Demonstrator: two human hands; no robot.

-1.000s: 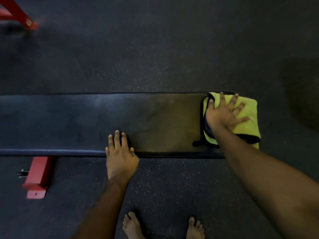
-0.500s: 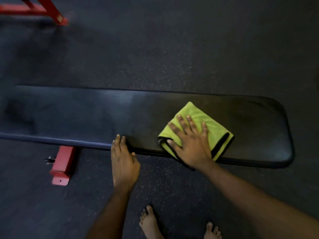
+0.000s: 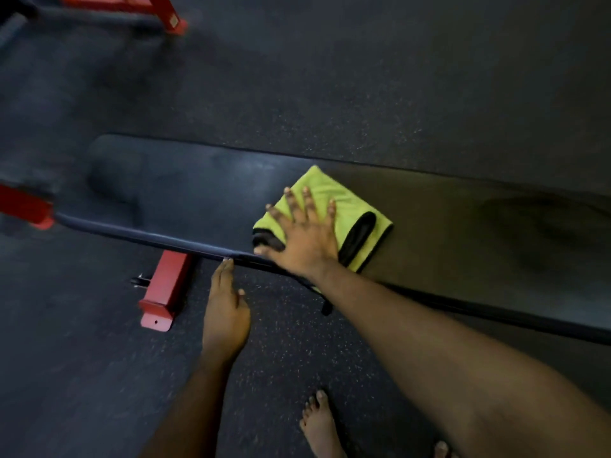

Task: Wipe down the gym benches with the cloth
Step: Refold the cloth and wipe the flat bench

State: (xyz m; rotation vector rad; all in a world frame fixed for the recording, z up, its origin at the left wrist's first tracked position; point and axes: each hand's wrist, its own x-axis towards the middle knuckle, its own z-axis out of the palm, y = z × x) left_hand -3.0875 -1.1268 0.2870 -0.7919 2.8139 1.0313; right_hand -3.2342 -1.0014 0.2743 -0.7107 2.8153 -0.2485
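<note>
- The folded yellow-green microfibre cloth with black border [image 3: 350,201] lies on the middle of the pad, close to its near edge. It is turned diagonally, with one corner pointing to the far side.
- The right hand [image 3: 302,233] presses flat on it with straight, spread fingers, gripping nothing.
- The long black padded bench [image 3: 463,246] has its long axis running from far left to near right.
- The left hand [image 3: 226,305] has straight fingers and its tips touch the near edge of the bench.
- A red metal foot [image 3: 163,289] stands on the dark speckled rubber floor [image 3: 330,94].
</note>
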